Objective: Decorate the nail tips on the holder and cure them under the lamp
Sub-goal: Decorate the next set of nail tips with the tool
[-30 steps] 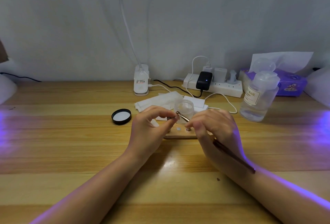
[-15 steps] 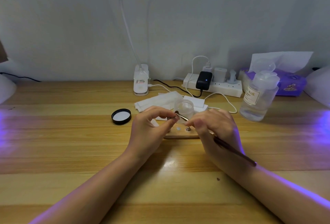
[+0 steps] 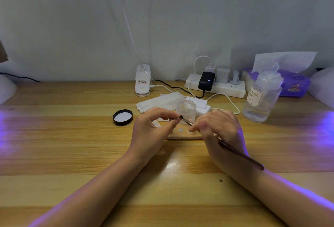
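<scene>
We note one small clear jar (image 3: 186,111), lid off, contents not discernible; its one black lid (image 3: 122,117) lies inner side up at 9 o'clock of the jar. One pump bottle (image 3: 262,98) at 3 o'clock holds clear liquid, roughly a quarter full. One purple tissue pack (image 3: 294,85) behind it has a sheet sticking up.

Our left hand (image 3: 151,132) pinches a small item at its fingertips, too small to identify. Our right hand (image 3: 220,132) is closed around one brush (image 3: 240,155), bristle end meeting the left fingertips in front of the jar.

One wooden holder (image 3: 184,134) lies under both hands, at 6 o'clock of the jar; two pale discs show on it.
</scene>
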Available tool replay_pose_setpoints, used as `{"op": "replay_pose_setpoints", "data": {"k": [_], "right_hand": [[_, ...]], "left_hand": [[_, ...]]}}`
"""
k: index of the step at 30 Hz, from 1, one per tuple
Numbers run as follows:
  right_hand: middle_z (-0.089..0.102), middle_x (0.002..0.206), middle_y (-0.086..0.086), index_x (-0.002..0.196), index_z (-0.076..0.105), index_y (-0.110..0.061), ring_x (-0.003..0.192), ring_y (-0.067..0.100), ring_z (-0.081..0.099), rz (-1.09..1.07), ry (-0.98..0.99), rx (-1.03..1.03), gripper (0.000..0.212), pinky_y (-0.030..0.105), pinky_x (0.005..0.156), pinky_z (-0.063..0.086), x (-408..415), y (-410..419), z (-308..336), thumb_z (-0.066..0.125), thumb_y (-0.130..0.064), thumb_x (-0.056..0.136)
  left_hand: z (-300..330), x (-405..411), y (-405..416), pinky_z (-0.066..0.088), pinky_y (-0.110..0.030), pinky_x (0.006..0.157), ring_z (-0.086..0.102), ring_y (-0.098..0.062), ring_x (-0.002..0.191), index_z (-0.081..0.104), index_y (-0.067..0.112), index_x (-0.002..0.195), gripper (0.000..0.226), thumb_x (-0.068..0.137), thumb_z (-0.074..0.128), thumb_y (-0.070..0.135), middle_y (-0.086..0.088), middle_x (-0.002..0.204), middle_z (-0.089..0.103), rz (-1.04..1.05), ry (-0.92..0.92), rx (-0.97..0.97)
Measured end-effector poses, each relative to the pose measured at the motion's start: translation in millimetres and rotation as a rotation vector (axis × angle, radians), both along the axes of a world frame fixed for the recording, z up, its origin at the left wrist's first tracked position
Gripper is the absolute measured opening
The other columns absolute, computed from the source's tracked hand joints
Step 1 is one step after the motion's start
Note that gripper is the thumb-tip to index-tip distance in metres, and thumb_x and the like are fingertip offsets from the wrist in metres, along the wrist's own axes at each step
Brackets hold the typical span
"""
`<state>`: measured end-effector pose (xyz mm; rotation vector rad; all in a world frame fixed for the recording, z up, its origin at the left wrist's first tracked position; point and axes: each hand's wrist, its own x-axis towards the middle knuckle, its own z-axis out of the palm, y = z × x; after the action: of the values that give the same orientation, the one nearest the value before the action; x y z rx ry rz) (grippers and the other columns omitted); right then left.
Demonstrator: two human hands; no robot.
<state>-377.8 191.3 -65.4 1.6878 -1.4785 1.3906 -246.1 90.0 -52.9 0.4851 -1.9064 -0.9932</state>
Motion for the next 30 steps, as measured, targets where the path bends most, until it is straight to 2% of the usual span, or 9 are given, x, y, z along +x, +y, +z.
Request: {"op": "replay_pose_setpoints", "data": {"k": [3,5,8,10,13,17,22,26,30], "right_hand": [[0.064,0.062,-0.005,0.060,0.067,-0.010,0.063,0.011,0.057,0.015,-0.074,-0.015,0.061,0.041,0.073,0.040,-0.3,3.1,-1.1,0.028,-0.037,0.099],[0.063,0.062,-0.005,0.060,0.066,-0.009,0.064,0.010,0.057,0.023,-0.096,-0.026,0.059,0.040,0.073,0.040,-0.4,3.9,-0.1,0.030,-0.036,0.099],[0.066,0.070,-0.004,0.069,0.069,-0.009,0.068,0.013,0.061,-0.001,-0.025,-0.022,0.044,0.044,0.068,0.043,-0.1,1.3,2.4,0.038,-0.027,0.095],[0.068,0.074,-0.003,0.073,0.070,-0.008,0.070,0.016,0.063,-0.012,0.014,-0.007,0.045,0.046,0.065,0.044,0.2,-0.6,2.9,0.037,-0.029,0.096],[0.068,0.072,-0.005,0.070,0.070,-0.010,0.069,0.014,0.062,-0.006,0.018,-0.006,0.050,0.044,0.067,0.042,0.3,-0.3,0.8,0.035,-0.032,0.097],[0.064,0.062,-0.006,0.059,0.067,-0.011,0.064,0.008,0.057,0.015,-0.080,-0.020,0.063,0.034,0.074,0.036,-0.2,2.6,-2.2,0.027,-0.039,0.099],[0.067,0.072,-0.003,0.072,0.070,-0.009,0.072,0.010,0.062,0.041,-0.054,-0.020,0.053,0.043,0.070,0.044,-0.5,-0.5,1.5,0.031,-0.033,0.098],[0.066,0.070,-0.007,0.069,0.069,-0.011,0.070,0.008,0.062,0.056,-0.080,0.006,0.057,0.043,0.071,0.042,-0.2,-0.4,-0.1,0.029,-0.037,0.099],[0.063,0.063,-0.005,0.063,0.066,-0.009,0.063,0.010,0.058,0.070,-0.145,-0.014,0.063,0.041,0.072,0.040,-0.3,2.0,-1.6,0.025,-0.038,0.100]], "left_hand": [[-0.1,0.6,-0.2,0.050,-0.019,0.070,0.059,-0.003,0.079,0.069,0.029,0.079,0.019,0.073,0.074,0.012,0.012,0.079,0.067,0.000,0.004,-0.010],[-0.4,0.2,0.3,0.052,-0.021,0.066,0.059,-0.006,0.080,0.069,0.028,0.077,0.018,0.072,0.074,0.012,0.011,0.078,0.066,0.006,0.012,0.010],[0.3,-0.9,1.0,0.053,-0.022,0.064,0.060,-0.010,0.080,0.070,0.026,0.077,0.016,0.072,0.074,0.011,0.010,0.079,0.067,0.009,0.016,0.007],[0.2,-1.1,0.4,0.051,-0.021,0.068,0.060,-0.008,0.080,0.069,0.028,0.077,0.019,0.073,0.074,0.010,0.011,0.079,0.067,0.014,0.007,-0.019],[0.1,-0.5,-0.2,0.054,-0.028,0.067,0.060,-0.009,0.080,0.069,0.027,0.079,0.020,0.073,0.074,0.009,0.009,0.080,0.066,0.004,0.000,0.000],[1.2,-0.7,0.3,0.048,-0.014,0.069,0.059,-0.003,0.079,0.068,0.029,0.078,0.019,0.072,0.074,0.012,0.015,0.079,0.066,0.013,-0.002,-0.033],[1.8,-0.7,0.8,0.054,-0.033,0.070,0.060,-0.007,0.080,0.068,0.030,0.078,0.018,0.073,0.073,0.013,0.015,0.080,0.066,0.006,-0.014,-0.013],[1.7,-0.4,1.1,0.054,-0.022,0.057,0.061,-0.013,0.081,0.067,0.030,0.078,0.023,0.073,0.073,0.008,0.009,0.081,0.065,-0.026,0.013,0.027],[2.0,-0.3,1.5,0.051,-0.015,0.056,0.059,-0.007,0.080,0.067,0.030,0.077,0.020,0.072,0.073,0.011,0.009,0.081,0.066,-0.027,0.018,0.021]]}}
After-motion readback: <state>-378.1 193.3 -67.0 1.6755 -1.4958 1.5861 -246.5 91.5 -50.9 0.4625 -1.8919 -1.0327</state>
